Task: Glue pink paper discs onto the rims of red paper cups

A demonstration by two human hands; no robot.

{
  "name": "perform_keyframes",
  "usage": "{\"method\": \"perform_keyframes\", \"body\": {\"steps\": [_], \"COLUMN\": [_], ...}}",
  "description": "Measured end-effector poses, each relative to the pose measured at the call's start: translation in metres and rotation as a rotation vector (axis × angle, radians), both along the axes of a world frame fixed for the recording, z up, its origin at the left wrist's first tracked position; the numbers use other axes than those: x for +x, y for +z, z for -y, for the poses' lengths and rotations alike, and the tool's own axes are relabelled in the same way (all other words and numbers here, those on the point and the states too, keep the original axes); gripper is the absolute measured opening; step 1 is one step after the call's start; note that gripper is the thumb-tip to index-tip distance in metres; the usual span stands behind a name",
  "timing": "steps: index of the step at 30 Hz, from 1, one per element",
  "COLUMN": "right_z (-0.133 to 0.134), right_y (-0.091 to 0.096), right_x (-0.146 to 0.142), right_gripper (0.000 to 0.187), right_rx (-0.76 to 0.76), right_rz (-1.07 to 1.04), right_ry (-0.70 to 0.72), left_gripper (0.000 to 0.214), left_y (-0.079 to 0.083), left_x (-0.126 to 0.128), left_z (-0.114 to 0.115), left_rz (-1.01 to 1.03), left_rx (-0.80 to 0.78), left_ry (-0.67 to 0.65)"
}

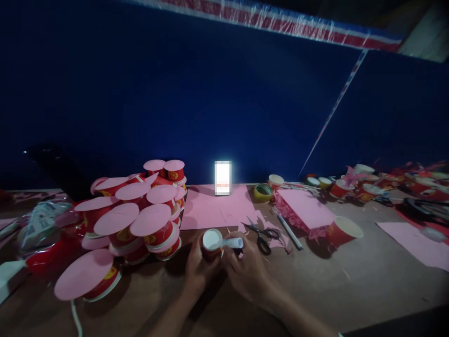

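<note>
My left hand is wrapped round a red paper cup, turned upside down with its white base facing up. In my right hand, a pale translucent tube lies almost level, its narrow end over the cup's base. The tube's exact kind is hard to make out. Black-handled scissors lie beside my right hand on pink paper scraps. Left of my hands stands a stacked group of red paper cups with pink discs on top.
Pink sheets lie ahead, below a glowing blurred screen. A roll of tape, a silver cutter, a pink-covered stack and a tipped cup are to the right. A blue wall rises behind.
</note>
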State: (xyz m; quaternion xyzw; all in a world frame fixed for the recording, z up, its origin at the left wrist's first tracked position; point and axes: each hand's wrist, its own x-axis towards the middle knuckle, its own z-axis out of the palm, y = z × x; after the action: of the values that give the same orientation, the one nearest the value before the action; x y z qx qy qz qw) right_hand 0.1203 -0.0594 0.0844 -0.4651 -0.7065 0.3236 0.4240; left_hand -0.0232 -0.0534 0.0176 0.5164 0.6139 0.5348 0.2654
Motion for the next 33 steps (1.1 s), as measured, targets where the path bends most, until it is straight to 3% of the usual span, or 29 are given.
{"method": "perform_keyframes", "body": {"steps": [9, 15, 22, 28, 33], "right_z": [0.000, -0.001, 0.004, -0.001, 0.002], "right_y": [-0.006, -0.012, -0.012, -0.022, -0.012], "right_x": [0.003, 0.000, 0.004, 0.003, 0.008], "right_gripper": [0.010, 0.010, 0.009, 0.010, 0.005], "right_rx": [0.049, 0.103, 0.119, 0.150, 0.079], "right_rz": [-0.022, 0.082, 0.120, 0.134, 0.026], "right_ry": [-0.035, 0.052, -0.031, 0.035, -0.003], "left_gripper": [0.049, 0.055, 0.058, 0.057, 0.060], "left_y": [-0.002, -0.002, 0.000, -0.002, -0.003], "left_x": [-0.001, -0.003, -0.003, -0.005, -0.004], "left_z": [0.001, 0.001, 0.002, 0.001, 0.001], "left_rz": [-0.021, -0.026, -0.040, -0.026, -0.037], "left_rx": [-0.016, -0.043, -0.047, -0.051, -0.035], "left_ry": [-0.022, -0.042, -0.048, -0.048, -0.026]}}
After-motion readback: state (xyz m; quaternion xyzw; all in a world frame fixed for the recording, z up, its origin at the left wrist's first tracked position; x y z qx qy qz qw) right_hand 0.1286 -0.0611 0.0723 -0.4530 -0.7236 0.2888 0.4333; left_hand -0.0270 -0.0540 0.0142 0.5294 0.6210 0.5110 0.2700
